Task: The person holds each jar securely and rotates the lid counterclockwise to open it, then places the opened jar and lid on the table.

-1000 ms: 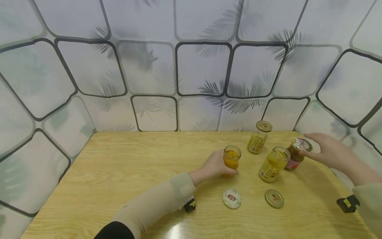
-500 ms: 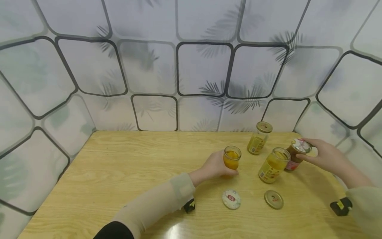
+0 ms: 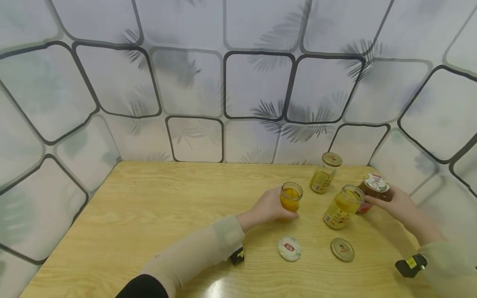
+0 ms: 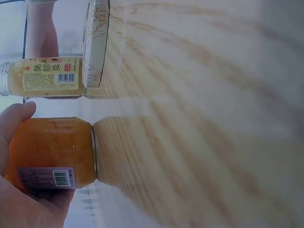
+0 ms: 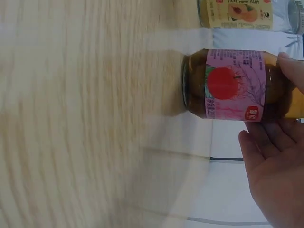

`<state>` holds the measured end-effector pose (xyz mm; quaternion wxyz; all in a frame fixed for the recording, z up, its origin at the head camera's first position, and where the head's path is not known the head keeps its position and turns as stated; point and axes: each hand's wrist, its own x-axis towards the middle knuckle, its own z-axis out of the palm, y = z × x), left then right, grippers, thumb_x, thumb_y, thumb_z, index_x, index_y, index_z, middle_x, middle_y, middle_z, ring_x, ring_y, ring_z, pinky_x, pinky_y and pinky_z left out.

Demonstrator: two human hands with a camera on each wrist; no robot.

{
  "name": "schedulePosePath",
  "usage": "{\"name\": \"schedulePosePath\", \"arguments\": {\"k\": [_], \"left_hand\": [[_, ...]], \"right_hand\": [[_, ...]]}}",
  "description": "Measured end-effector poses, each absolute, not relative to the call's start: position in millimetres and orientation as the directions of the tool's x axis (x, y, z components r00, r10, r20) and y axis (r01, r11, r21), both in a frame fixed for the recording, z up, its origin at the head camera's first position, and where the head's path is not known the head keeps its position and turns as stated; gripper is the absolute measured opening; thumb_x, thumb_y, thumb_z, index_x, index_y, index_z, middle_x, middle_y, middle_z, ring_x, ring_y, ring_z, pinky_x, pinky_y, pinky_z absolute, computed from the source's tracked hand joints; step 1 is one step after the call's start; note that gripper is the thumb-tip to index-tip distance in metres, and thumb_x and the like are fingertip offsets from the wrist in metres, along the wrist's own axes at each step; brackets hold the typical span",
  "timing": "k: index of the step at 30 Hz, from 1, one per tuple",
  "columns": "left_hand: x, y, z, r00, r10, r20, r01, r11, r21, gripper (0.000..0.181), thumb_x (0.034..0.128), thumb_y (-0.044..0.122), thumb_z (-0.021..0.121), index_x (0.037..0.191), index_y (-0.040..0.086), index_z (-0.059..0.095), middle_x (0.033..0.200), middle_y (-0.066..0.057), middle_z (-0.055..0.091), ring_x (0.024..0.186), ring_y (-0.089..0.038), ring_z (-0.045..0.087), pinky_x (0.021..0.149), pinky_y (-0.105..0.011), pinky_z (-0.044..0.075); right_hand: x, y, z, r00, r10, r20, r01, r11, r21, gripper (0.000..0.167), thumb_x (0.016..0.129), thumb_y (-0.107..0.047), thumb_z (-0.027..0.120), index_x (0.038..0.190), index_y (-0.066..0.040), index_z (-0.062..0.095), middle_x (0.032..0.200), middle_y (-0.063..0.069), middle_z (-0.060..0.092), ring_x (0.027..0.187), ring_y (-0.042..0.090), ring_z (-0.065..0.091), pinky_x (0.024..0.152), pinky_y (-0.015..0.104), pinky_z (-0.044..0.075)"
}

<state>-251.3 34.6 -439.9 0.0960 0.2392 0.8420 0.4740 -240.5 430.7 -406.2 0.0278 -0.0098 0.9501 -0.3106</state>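
Two bare hands are holding jars on a wood-grain table (image 3: 156,203). The left hand (image 3: 267,207) is curling round an orange jar (image 3: 290,203), thumb on one side and fingers on the other; the jar is standing upright right of the table's middle, its mouth showing uncovered. At the right, the right hand (image 3: 399,209) is gripping the upper part of a brown jar (image 5: 235,95) between thumb and fingers. This jar is standing upright too, wearing a patterned lid (image 3: 376,182) and a pink label (image 5: 235,66) with a red fruit. Between the hands, an uncapped yellow jar (image 3: 337,213) is standing just beside the brown one; whether they are touching is hard to tell. Farther back, a gold-lidded jar (image 3: 322,180) is standing upright. Nearer the person, a white lid (image 3: 289,248) and a gold lid (image 3: 342,250) are lying flat and apart. Pale sleeves (image 3: 193,252) are covering the arms; behind, a whitish wall (image 3: 257,87) is showing dark rounded outlines and leaf shapes.
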Motion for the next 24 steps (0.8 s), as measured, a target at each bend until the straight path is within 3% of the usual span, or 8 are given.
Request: {"name": "schedulePosePath", "arguments": {"k": [1,6,9,13,16,20,22,24], "left_hand": [[-251.2,34.9,-439.4,-0.867,0.494,0.064,0.31,0.435,0.845,0.058,0.0792,0.023,0.096,0.128,0.012,0.066,0.114,-0.001,0.075,0.097,-0.006,0.067,0.094,-0.023,0.055],[-250.9,35.5,-435.8,-0.866,0.495,0.071,0.321,0.441,0.838,0.058,0.0794,0.022,0.096,0.128,0.011,0.066,0.114,-0.002,0.075,0.096,-0.006,0.066,0.093,-0.023,0.055],[-251.6,35.4,-434.6,-0.865,0.497,0.075,0.326,0.443,0.835,0.058,0.0796,0.022,0.095,0.128,0.011,0.066,0.113,-0.002,0.075,0.095,-0.005,0.066,0.092,-0.021,0.054],[-253.2,35.9,-435.2,-0.862,0.502,0.073,0.329,0.442,0.834,0.056,0.0796,0.023,0.095,0.126,0.011,0.067,0.112,-0.001,0.075,0.094,-0.004,0.065,0.091,-0.021,0.054],[-253.5,35.9,-434.9,-0.859,0.505,0.079,0.334,0.438,0.835,0.055,0.0794,0.022,0.095,0.125,0.01,0.067,0.111,-0.002,0.075,0.094,-0.004,0.065,0.091,-0.021,0.054],[-253.6,36.0,-433.3,-0.856,0.508,0.089,0.343,0.433,0.834,0.055,0.0793,0.022,0.095,0.125,0.01,0.067,0.111,-0.001,0.075,0.094,-0.003,0.065,0.092,-0.019,0.054],[-253.8,36.1,-432.4,-0.856,0.508,0.092,0.344,0.43,0.835,0.056,0.0791,0.022,0.095,0.125,0.01,0.066,0.111,-0.001,0.075,0.094,-0.003,0.065,0.092,-0.019,0.054],[-253.9,35.9,-431.9,-0.858,0.506,0.09,0.342,0.431,0.835,0.056,0.079,0.023,0.096,0.126,0.01,0.066,0.112,-0.001,0.075,0.095,-0.003,0.066,0.092,-0.019,0.054]], "right_hand": [[-240.0,429.9,-408.8,-0.999,-0.029,-0.041,0.001,0.8,-0.6,0.079,0.105,-0.04,0.067,0.152,0.015,0.038,0.15,0.045,0.046,0.131,0.057,0.05,0.078,0.017,0.046],[-240.3,428.2,-415.9,-0.999,-0.006,-0.039,0.02,0.765,-0.644,0.079,0.107,-0.039,0.064,0.156,0.015,0.032,0.154,0.045,0.041,0.131,0.053,0.049,0.077,0.013,0.044],[-241.0,426.9,-417.3,-0.998,0.0,-0.066,0.042,0.775,-0.631,0.086,0.106,-0.042,0.063,0.157,0.018,0.025,0.154,0.049,0.036,0.134,0.062,0.044,0.089,0.035,0.056],[-242.6,423.2,-421.7,-0.994,0.033,-0.107,0.094,0.758,-0.645,0.09,0.103,-0.037,0.066,0.155,0.022,0.021,0.153,0.051,0.032,0.137,0.065,0.039,0.106,0.069,0.045],[-245.5,419.2,-428.1,-0.993,0.071,-0.096,0.117,0.721,-0.683,0.084,0.1,-0.027,0.069,0.152,0.023,0.025,0.15,0.049,0.038,0.129,0.049,0.051,0.102,0.044,0.051],[-249.9,415.1,-436.2,-0.994,0.093,-0.054,0.104,0.705,-0.701,0.079,0.1,-0.023,0.07,0.149,0.024,0.029,0.142,0.046,0.046,0.104,0.016,0.058,0.074,0.01,0.042],[-251.6,413.6,-438.5,-0.995,0.092,-0.049,0.099,0.7,-0.708,0.08,0.102,-0.024,0.069,0.15,0.025,0.027,0.142,0.047,0.045,0.105,0.019,0.06,0.071,0.006,0.041],[-252.6,412.0,-439.1,-0.993,0.094,-0.066,0.113,0.687,-0.718,0.084,0.104,-0.027,0.067,0.153,0.024,0.022,0.147,0.048,0.04,0.119,0.037,0.057,0.074,0.009,0.04]]}}
